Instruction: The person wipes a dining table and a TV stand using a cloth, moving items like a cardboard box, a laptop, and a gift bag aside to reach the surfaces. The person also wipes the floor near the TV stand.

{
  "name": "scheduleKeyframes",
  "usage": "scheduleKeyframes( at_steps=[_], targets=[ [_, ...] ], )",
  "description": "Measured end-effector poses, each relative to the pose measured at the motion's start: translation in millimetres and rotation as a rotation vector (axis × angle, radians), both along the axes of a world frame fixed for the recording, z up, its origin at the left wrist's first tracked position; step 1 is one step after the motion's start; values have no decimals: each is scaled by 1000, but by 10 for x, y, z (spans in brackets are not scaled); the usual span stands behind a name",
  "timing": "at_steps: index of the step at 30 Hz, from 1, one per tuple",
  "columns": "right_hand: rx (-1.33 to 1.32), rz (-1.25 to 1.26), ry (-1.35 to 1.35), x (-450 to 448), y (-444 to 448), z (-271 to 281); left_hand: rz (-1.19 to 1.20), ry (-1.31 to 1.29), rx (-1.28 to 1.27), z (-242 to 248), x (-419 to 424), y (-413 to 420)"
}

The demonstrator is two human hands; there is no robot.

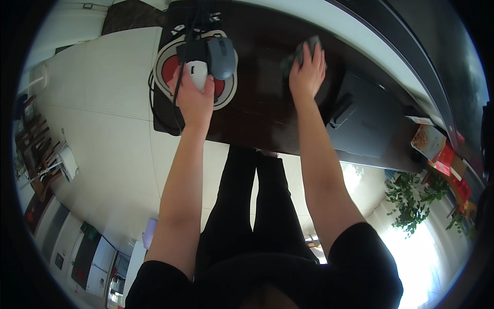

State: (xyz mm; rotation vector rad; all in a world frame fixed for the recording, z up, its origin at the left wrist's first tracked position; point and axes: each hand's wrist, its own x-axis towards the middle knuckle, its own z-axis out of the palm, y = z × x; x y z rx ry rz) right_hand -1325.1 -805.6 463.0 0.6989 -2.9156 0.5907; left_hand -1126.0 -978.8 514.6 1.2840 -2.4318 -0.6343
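Observation:
On the left of the dark wooden tabletop [256, 104], my left hand [195, 90] has its thumb and fingers around a white computer mouse [198, 72]. A grey computer mouse [221, 58] sits right beside it, and a flat black object [191, 49] is just beyond. All of these are over a round mouse pad [227, 94] with a red middle and a pale border. Black cables [180, 83] cross in front of my left hand. Farther right, my right hand [308, 75] presses a bunched grey-green cloth [286, 66] onto the tabletop; my palm and fingers hide part of it.
A closed black laptop [372, 119] with a dark strap-like object [343, 112] on it lies at the right. Red packages [444, 158] and a leafy plant [409, 197] are beyond. A large dark screen [428, 42] rises along the back. Pale floor [112, 135] borders the left.

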Motion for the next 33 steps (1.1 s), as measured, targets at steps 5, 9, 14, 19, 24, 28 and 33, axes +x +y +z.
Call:
scheduleKeyframes(
  at_steps=[5,9,14,19,24,28,33],
  targets=[
    [51,-4,38,91,-213,-46,-147,-11,-20,212,259,341],
    [188,239,-320,1553,683,244,-323,-11,121,401,800,1068],
    [316,126,-303,961,693,296,-401,-75,412,516,1517,1854],
    [-9,-134,-64,-167,-431,74,-405,-88,487,589,1863,2276],
    [1,522,-292,1156,535,29,-284,54,367,415,1221,2372],
    [11,617,-464,1587,2240,120,-155,283,523,240,79,2543],
    [-244,65,-1128,892,4065,814,169,399,975,-29,-1144,2980]
  ],
)
